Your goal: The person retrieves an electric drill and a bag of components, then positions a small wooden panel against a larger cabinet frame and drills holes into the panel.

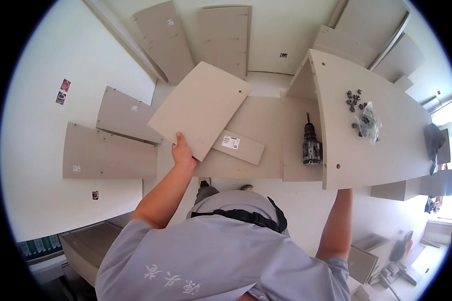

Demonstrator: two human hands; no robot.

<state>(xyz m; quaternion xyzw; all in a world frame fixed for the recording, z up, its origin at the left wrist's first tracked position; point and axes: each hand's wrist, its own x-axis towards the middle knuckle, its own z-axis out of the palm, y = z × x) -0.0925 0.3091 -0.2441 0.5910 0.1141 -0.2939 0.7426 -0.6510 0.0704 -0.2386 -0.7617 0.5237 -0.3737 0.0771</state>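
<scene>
My left hand [182,151] grips a beige cabinet panel [201,108] by its near edge, thumb on top. The panel is tilted over a larger flat board [258,113], and one round hole shows near its far right corner. Partly under it lies a narrow beige strip [248,148] with a white label. My right forearm [338,220] reaches up to the near edge of the cabinet side panel [386,160], which hides the hand and its fingers. A cordless drill [311,145] with a bit fitted rests beside that side panel.
Several small dark fittings [353,103] and a clear plastic bag [370,123] lie on the cabinet side panel. Loose panels [223,37] lean against the far wall, others [110,153] at the left. More boards [361,263] stand at the lower right.
</scene>
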